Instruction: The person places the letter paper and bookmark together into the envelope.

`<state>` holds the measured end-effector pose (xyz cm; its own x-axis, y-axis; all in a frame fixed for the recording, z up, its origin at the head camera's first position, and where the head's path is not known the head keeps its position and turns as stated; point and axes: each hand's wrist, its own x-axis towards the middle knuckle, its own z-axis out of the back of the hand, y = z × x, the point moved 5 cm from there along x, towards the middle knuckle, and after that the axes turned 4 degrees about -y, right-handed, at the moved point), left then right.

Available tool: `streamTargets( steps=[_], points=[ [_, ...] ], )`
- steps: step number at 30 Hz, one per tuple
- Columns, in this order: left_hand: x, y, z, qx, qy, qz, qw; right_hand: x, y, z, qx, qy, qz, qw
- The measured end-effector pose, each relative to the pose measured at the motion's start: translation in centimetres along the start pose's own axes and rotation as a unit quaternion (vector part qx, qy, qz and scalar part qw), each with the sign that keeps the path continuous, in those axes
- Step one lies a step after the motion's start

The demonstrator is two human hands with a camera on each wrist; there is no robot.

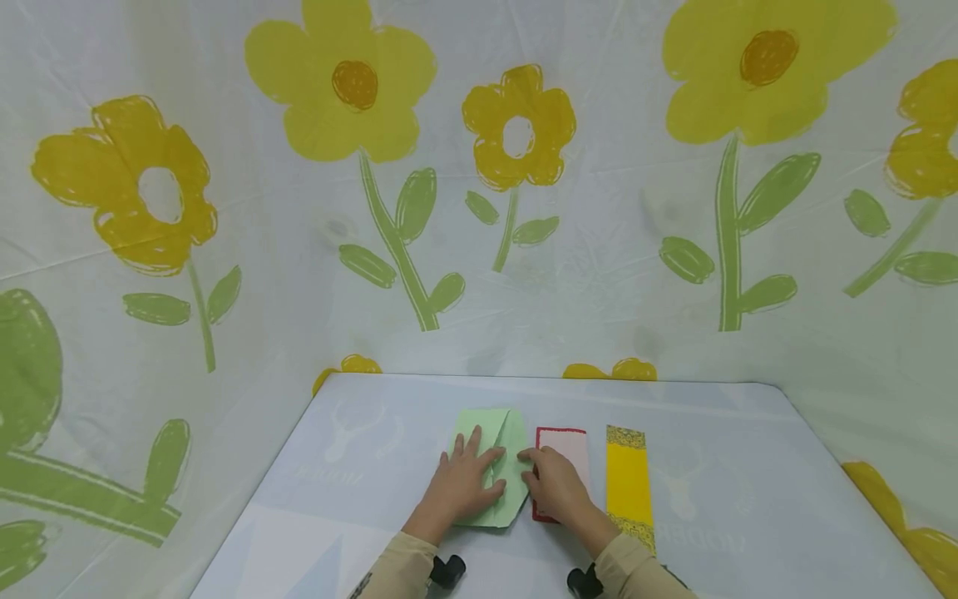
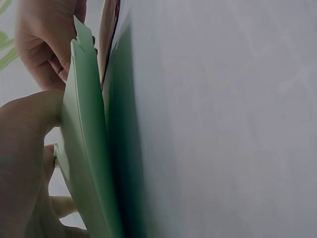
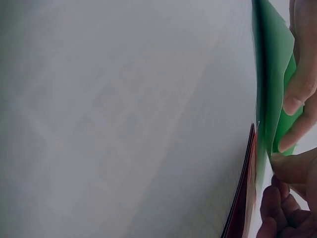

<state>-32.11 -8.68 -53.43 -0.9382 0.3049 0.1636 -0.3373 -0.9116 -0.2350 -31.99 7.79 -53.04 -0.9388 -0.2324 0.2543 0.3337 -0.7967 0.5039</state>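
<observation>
A light green folded sheet of paper (image 1: 515,434) lies on the table, its flaps meeting along a slanting line near the middle. Spread fingers of my left hand (image 1: 460,484) rest on it and press the left flap. My right hand (image 1: 560,489) pinches the paper's right edge between thumb and fingertips; in the right wrist view the thumb (image 3: 293,167) meets that edge, with the other fingers curled below. In the left wrist view the green paper (image 2: 89,134) stands slightly off the surface. Partly beneath my right hand is a pink card with a red border (image 1: 567,443).
To the right of the pink card lies a yellow strip with patterned gold ends (image 1: 626,482). The pale table (image 1: 359,482) has rounded back corners and meets a flower-printed cloth (image 1: 599,249) behind it. Black devices (image 1: 449,572) sit at both wrists.
</observation>
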Motion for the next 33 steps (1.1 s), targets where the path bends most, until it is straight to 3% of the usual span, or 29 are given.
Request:
streamTargets(
  steps=[13, 22, 27, 33],
  points=[
    [0.0, 1.1, 0.5, -0.064, 0.027, 0.006, 0.9976, -0.1, 0.0, 0.1, 0.007, 0.002, -0.01, 0.9999],
    [-0.1, 1.9, 1.3, -0.135, 0.058, 0.007, 0.9891, 0.0, -0.5, 0.1, 0.014, 0.008, -0.018, 0.9997],
    [0.0, 2.1, 1.8, -0.165, 0.075, -0.003, 0.9834, 0.0, -0.9, 0.0, 0.026, 0.02, -0.029, 0.9991],
    [0.1, 2.6, 2.0, -0.166, 0.078, -0.022, 0.9828, 0.0, -1.1, 0.2, 0.034, 0.021, -0.042, 0.9983]
  ],
)
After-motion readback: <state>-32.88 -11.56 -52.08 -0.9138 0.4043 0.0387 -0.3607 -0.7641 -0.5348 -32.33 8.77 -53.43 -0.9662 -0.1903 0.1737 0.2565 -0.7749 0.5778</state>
